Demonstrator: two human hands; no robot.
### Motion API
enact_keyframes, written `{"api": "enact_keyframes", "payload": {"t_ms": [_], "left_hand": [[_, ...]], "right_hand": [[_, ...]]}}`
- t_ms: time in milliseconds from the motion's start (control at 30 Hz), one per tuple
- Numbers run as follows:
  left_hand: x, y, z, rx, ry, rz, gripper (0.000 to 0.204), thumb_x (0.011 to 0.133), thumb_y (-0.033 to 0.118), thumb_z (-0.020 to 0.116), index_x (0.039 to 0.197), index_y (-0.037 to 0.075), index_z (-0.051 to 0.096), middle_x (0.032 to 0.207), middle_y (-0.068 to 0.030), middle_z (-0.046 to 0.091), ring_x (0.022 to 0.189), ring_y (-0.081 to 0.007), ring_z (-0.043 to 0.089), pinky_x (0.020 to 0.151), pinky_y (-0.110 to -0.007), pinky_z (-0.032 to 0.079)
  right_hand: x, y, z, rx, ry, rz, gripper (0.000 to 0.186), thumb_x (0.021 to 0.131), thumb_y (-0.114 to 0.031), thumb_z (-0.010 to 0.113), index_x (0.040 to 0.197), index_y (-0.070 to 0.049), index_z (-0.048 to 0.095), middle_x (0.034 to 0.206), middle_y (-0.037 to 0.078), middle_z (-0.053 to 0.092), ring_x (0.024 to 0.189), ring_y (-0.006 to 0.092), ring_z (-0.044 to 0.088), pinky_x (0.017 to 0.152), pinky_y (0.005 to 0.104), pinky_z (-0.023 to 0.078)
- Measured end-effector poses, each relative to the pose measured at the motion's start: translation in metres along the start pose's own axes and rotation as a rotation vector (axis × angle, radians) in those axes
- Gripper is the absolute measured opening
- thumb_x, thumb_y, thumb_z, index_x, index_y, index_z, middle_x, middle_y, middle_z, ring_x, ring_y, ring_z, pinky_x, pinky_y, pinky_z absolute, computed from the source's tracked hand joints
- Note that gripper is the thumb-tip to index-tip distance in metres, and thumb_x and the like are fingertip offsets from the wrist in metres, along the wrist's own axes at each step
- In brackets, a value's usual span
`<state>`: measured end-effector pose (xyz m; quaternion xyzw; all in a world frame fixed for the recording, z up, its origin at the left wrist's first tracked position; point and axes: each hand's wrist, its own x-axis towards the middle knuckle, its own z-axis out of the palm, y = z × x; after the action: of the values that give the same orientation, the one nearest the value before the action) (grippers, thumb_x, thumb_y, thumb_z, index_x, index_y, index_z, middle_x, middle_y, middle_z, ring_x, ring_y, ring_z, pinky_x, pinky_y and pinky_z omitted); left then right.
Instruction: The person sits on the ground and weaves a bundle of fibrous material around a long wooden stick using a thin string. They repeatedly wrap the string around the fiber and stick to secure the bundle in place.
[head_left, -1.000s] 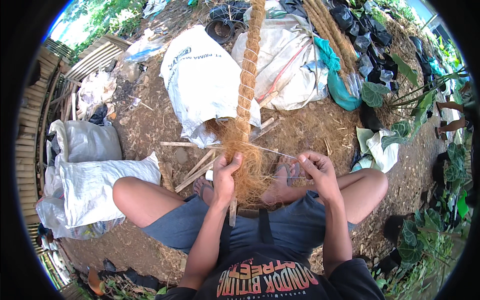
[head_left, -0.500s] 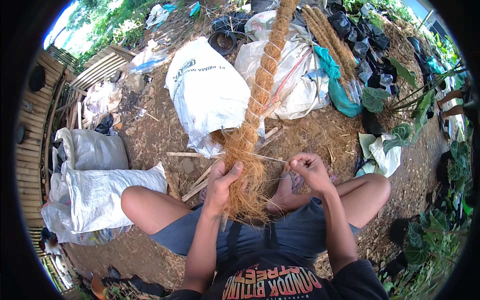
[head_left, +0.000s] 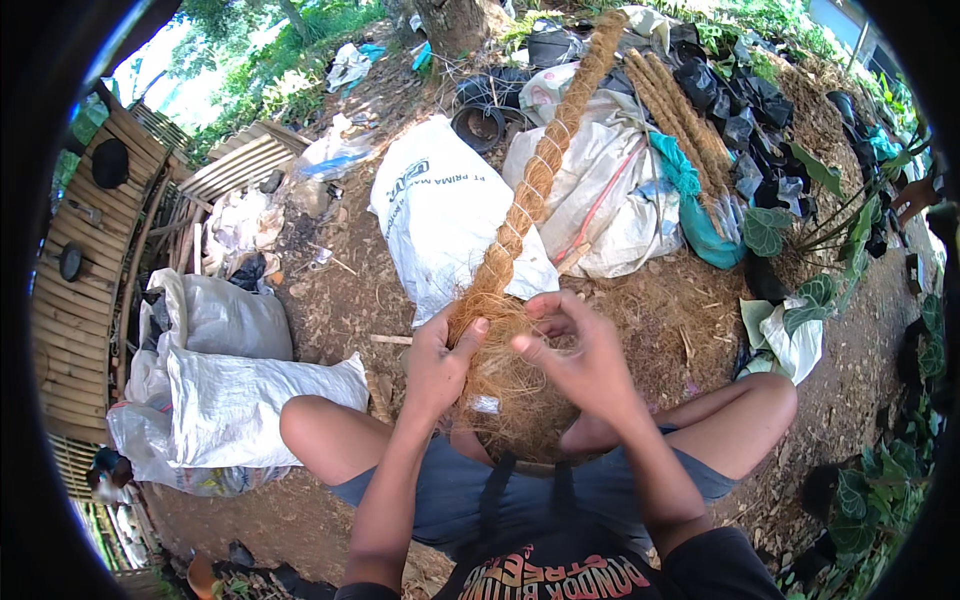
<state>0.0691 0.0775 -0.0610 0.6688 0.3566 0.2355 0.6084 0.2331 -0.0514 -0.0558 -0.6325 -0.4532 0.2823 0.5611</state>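
Observation:
A long pole wrapped in brown coconut fibre (head_left: pixel 535 185) slants from the far upper middle down to my lap, with white string wound round it in spirals. Its near end frays into a loose tuft of fibre (head_left: pixel 500 378). My left hand (head_left: pixel 437 368) is closed round the left side of that end, thumb on top. On the other side, my right hand (head_left: pixel 585 355) has its thumb and fingers apart and curved, fingertips at the loose strands. Whether the string touches these fingers is too fine to see. A small white, shiny piece (head_left: pixel 486 404) shows against the fibre below my hands.
A white sack (head_left: pixel 430 210) lies under the pole, with a larger pale sack (head_left: pixel 610 220) beside it. More fibre-wrapped poles (head_left: pixel 680 120) rest at the back right. Filled white sacks (head_left: pixel 265 405) stand to my left, near a bamboo wall (head_left: pixel 85 270). Leafy plants (head_left: pixel 815 300) grow at right.
My right hand has come left to the fibre from out at the right, where it pinched a taut string; its fingers have parted. My left hand still grips the end. The view has shifted.

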Motion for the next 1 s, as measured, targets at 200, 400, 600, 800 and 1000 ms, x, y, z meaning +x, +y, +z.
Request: {"api": "enact_keyframes", "payload": {"t_ms": [200,400,600,800,1000], "left_hand": [[-0.003,0.001,0.005,0.013,0.037,0.019,0.034,0.102,0.017,0.062,0.127,-0.006,0.064,0.108,-0.0095,0.073,0.094,-0.0127,0.063,0.087,-0.029,0.049],[-0.006,0.003,0.006,-0.171,-0.032,-0.017,0.036,0.104,0.021,0.06,0.128,-0.006,0.063,0.112,-0.0086,0.071,0.098,-0.0128,0.062,0.089,-0.029,0.048],[-0.005,-0.002,0.012,-0.284,-0.054,-0.064,0.034,0.105,0.024,0.059,0.123,-0.005,0.064,0.108,-0.0069,0.07,0.095,-0.0126,0.062,0.087,-0.029,0.049],[-0.002,-0.005,0.009,-0.29,-0.032,-0.073,0.034,0.106,0.025,0.059,0.123,-0.004,0.064,0.108,-0.007,0.071,0.094,-0.0126,0.062,0.086,-0.029,0.049],[-0.001,-0.006,0.006,-0.15,-0.054,0.003,0.035,0.105,0.023,0.06,0.126,-0.004,0.063,0.11,-0.0074,0.071,0.096,-0.013,0.062,0.089,-0.029,0.048]], "right_hand": [[0.001,0.022,0.06,0.427,0.237,0.165,0.03,0.098,-0.017,0.072,0.117,0.004,0.063,0.1,0.007,0.071,0.092,0.0111,0.067,0.081,0.0264,0.054],[-0.004,0.04,0.064,0.856,0.193,0.416,0.023,0.099,-0.014,0.071,0.114,0.002,0.065,0.093,0.003,0.072,0.081,0.0057,0.063,0.073,0.0217,0.051],[-0.008,0.039,0.064,0.691,0.329,0.323,0.025,0.096,-0.016,0.075,0.114,0.0,0.067,0.101,0.004,0.068,0.084,0.0074,0.062,0.073,0.0236,0.051],[-0.022,0.02,0.043,-0.163,0.437,-0.166,0.033,0.087,-0.018,0.08,0.119,-0.012,0.072,0.118,0.008,0.062,0.109,0.0236,0.058,0.086,0.0361,0.048],[-0.021,0.009,0.041,-0.59,0.43,-0.45,0.039,0.083,-0.012,0.081,0.121,-0.013,0.074,0.115,0.008,0.067,0.107,0.0269,0.061,0.09,0.0381,0.047]]}}
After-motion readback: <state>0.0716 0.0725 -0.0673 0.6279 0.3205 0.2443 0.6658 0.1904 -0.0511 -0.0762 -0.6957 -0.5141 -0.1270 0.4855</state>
